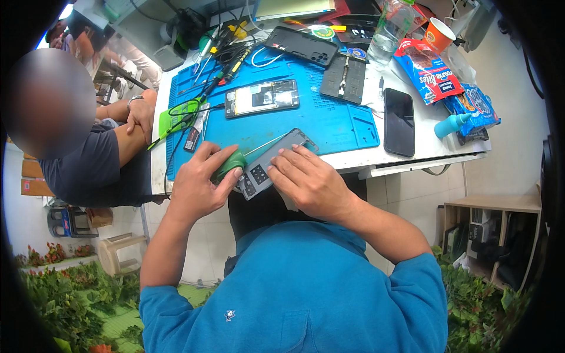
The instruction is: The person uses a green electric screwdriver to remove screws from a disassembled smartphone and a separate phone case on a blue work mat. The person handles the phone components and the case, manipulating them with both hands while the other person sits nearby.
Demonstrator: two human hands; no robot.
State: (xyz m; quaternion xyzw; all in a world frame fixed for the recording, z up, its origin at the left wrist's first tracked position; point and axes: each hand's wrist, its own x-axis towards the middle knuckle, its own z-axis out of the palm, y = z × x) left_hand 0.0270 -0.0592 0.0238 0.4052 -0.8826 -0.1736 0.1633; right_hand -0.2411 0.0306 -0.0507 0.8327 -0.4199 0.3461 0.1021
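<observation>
My left hand [203,179] is closed round a rounded green object [231,165]; whether it is a bottle or a roll I cannot tell. A thin pale strip or rod runs from it toward the upper right, over a grey phone back cover [276,160]. The cover lies slanted at the table's near edge, its dark camera cutout area toward my left hand. My right hand [309,179] grips the cover's near side, fingertips resting on its face. Beyond them, an opened phone [262,98] with exposed insides lies on the blue work mat [235,130].
Around the mat lie a metal-barred phone clamp [343,77], a black phone cover [301,46], tangled cables and screwdrivers [235,63]. To the right are a black phone [399,122], a teal bottle [452,125], snack packets [428,70] and a cup [438,35]. A person [100,141] sits at the left.
</observation>
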